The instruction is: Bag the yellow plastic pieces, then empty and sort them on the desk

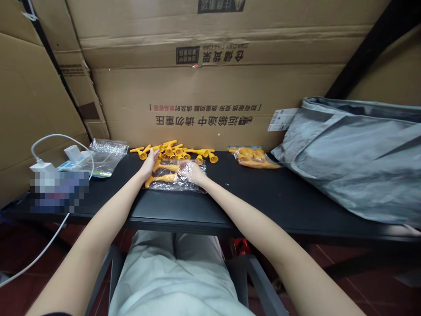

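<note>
A clear plastic bag point(192, 186) lies near the table's front edge, with yellow-orange plastic pieces point(166, 178) inside, each with a long stem and a wider end. At its upper left, my left hand point(149, 164) is closed on the bag's edge, next to one of the pieces; part of its grip is hidden. My right hand point(193, 172) grips the bag's right part, and shiny film covers some of its fingers. Just behind both hands spreads a loose pile of similar yellow pieces point(177, 152) with flared, cup-shaped ends.
A filled bag of orange pieces point(251, 158) lies right of the pile. The large grey fabric bag point(358, 162) takes up the table's right end. Left are clear packaging point(110, 156), a white charger point(42, 169) and its cable. Cardboard point(204, 87) walls the back of the black table point(250, 202).
</note>
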Available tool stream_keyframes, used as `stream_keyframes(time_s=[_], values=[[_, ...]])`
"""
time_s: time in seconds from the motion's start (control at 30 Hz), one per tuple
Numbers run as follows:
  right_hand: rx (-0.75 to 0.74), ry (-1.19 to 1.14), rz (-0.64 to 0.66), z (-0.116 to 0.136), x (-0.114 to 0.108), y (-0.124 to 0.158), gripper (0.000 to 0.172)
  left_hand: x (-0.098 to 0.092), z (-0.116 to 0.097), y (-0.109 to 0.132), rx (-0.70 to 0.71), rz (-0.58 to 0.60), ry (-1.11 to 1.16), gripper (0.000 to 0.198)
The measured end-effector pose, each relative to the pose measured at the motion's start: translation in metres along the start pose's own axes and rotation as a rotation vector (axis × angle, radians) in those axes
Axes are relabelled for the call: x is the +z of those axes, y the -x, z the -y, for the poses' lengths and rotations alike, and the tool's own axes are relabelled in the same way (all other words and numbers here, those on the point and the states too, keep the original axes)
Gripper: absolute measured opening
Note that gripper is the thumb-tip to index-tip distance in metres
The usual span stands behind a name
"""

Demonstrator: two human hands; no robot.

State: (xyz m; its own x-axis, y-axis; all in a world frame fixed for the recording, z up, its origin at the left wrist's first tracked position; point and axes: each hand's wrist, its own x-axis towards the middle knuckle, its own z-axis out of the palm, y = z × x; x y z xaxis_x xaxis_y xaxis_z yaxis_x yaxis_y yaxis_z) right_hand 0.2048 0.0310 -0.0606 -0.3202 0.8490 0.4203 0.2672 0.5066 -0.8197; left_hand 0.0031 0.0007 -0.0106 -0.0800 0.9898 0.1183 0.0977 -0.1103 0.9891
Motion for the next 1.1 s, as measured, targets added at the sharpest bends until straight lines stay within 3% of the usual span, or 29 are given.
stream_keyframes(time_s=[0.27,0.47,0.53,0.8,1.1], values=[[0.018,-0.028,-0.004,0.015,-0.003,0.006,0.025,-0.005,0.005,-0.007,-0.067,0.036,0.059,0.067],[0.068,-0.149,0.350,0.040,-0.012,0.016,0.038,-0.008,0.011,-0.010,-0.040,0.111,0.023,0.078],[0.081,-0.137,0.402,0.047,-0.015,0.018,0.039,-0.007,0.011,-0.009,-0.030,0.119,-0.012,0.080],[0.092,-0.089,0.500,0.055,-0.019,0.020,0.041,-0.002,0.006,-0.001,-0.004,0.123,-0.095,0.076],[0.061,-0.058,0.535,0.057,-0.015,0.020,0.048,0.004,0.013,0.001,0.093,0.225,-0.368,0.063]])
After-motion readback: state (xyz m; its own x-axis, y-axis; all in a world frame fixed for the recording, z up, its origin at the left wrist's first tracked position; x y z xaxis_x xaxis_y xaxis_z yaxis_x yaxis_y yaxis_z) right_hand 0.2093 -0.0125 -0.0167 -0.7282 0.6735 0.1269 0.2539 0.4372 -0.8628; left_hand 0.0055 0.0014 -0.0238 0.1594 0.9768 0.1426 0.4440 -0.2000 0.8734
